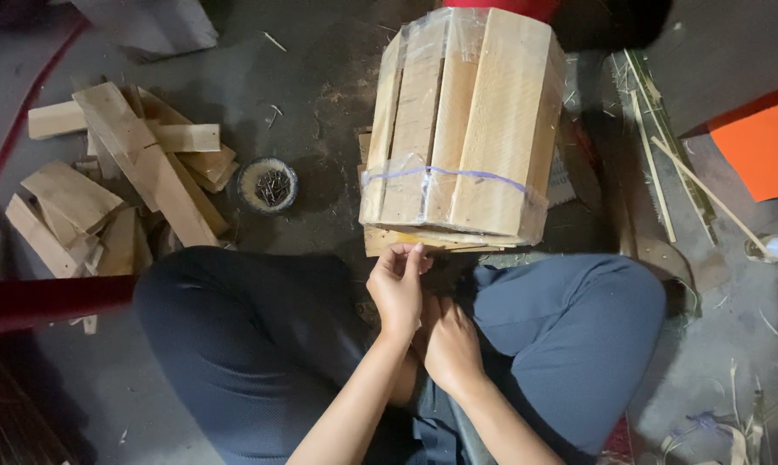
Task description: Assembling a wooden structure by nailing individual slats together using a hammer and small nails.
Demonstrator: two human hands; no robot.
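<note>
A round tub of pale wooden slats (462, 129) lies on its side on the floor in front of my crossed legs. Clear film and a thin violet band are wrapped around it. My left hand (398, 288) is raised to the tub's near lower edge, with thumb and fingertips pinched together right at the wood. Anything between them is too small to see. My right hand (451, 346) rests lower, between my knees and just under the left hand. Its fingers are curled inward and its palm is hidden.
A heap of short wooden offcuts (122, 185) lies at the left. Beside it stands a small round dish of nails (268, 184). Thin bamboo strips (664, 146) lie at the right, near an orange sheet (763, 146). A red object (36, 301) lies along my left knee.
</note>
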